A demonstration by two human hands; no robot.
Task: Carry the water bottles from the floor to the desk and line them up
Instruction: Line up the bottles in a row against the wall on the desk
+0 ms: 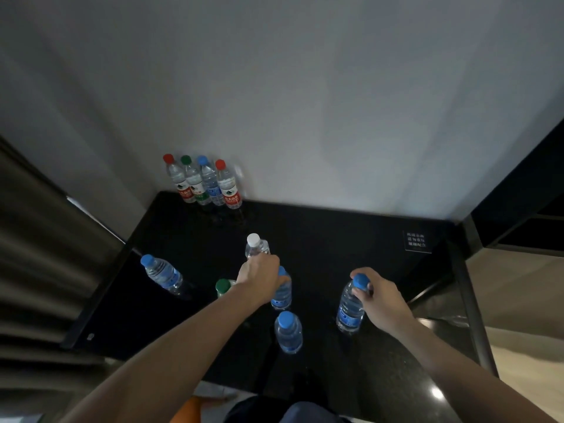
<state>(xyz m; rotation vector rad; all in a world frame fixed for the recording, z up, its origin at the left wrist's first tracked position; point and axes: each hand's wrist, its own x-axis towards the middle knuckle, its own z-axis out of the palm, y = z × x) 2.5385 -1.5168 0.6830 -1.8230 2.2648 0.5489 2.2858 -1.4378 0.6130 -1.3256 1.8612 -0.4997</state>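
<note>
**Both hands on bottles, row sits far-left of you**

Your right hand [380, 296] has its fingers [357, 274] curled round the neck of an upright clear plastic bottle with a blue cap [351, 303], near the right side of the black glossy bench [351, 239]. Your left hand [259, 274] is wrapped round a clear bottle with a white cap [254, 245] at mid-bench; its fingers are on the far side, so I can't tell how tight the hold is.

Key relation: the started row of four upright bottles with red, green, blue and red caps [203, 181] stands against the white wall at the far-left corner, running left to right. Both held bottles lie nearer you and to the right of it. The left hand is the closer one.

My read: the white-cap bottle goes first, just beside the row's right-end red cap; keep its long axis vertical.

Loose ones not yet lined up: a blue-cap bottle at the left [161, 274], a green-cap bottle [222, 286] partly hidden by your left wrist, and two blue-cap bottles, one under the left hand [282, 293] and one nearest you [288, 331].
</note>
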